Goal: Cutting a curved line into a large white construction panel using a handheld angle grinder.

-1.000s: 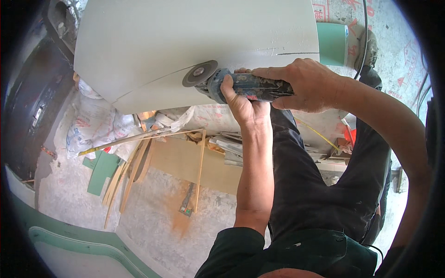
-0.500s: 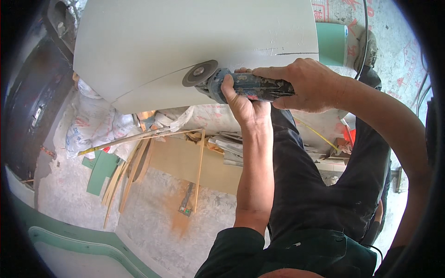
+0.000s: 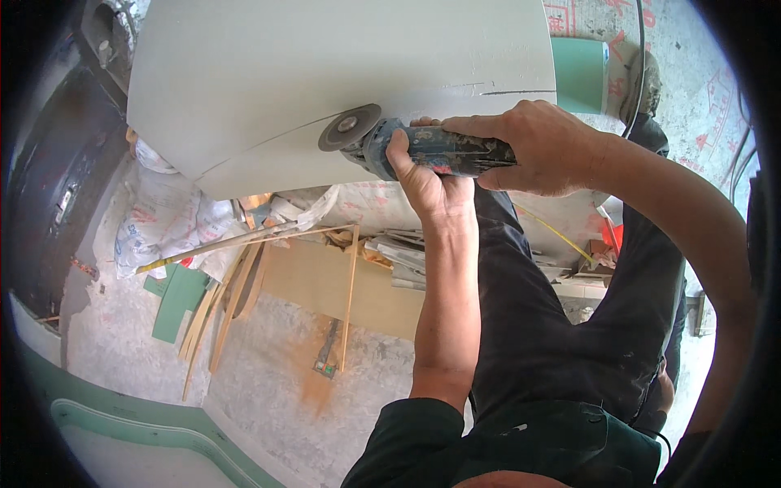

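A blue, dusty angle grinder (image 3: pixel 435 150) with a round grey disc (image 3: pixel 348 127) is held over a large pale grey board (image 3: pixel 342 49). The disc sits at a thin curved dark line across the board’s lower part, with another dark cut at the right edge. My left hand (image 3: pixel 427 179) is closed under the grinder’s front end, thumb along its side. My right hand (image 3: pixel 537 146) grips the rear of the grinder’s body from the right, index finger stretched along the top.
Below are white sacks (image 3: pixel 167 228), thin wooden strips (image 3: pixel 228 301), green offcuts (image 3: pixel 175 309), a tan sheet (image 3: pixel 301 272) and my legs. A dark cord (image 3: pixel 641 57) runs at upper right, a green piece (image 3: pixel 578 73) beside the board. A dark curved object (image 3: pixel 61 187) stands at left.
Very little differs: the grinder, both hands and the board appear a few pixels higher in the picture, with the grip unchanged.
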